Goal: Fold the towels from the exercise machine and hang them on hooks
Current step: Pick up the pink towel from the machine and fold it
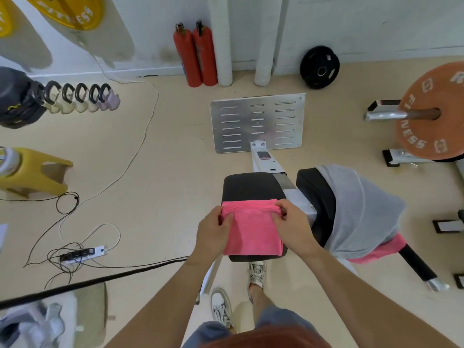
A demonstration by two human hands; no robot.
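Pink towel lies on the black surface between left hand and right hand, each pinching a far corner.

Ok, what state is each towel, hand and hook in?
pink towel, folded, flat on the seat pad
left hand, pinching its far left corner
right hand, pinching its far right corner
grey towel, unfolded, draped over the second pad
second pink towel, mostly under the grey one
hooks, no towel on them
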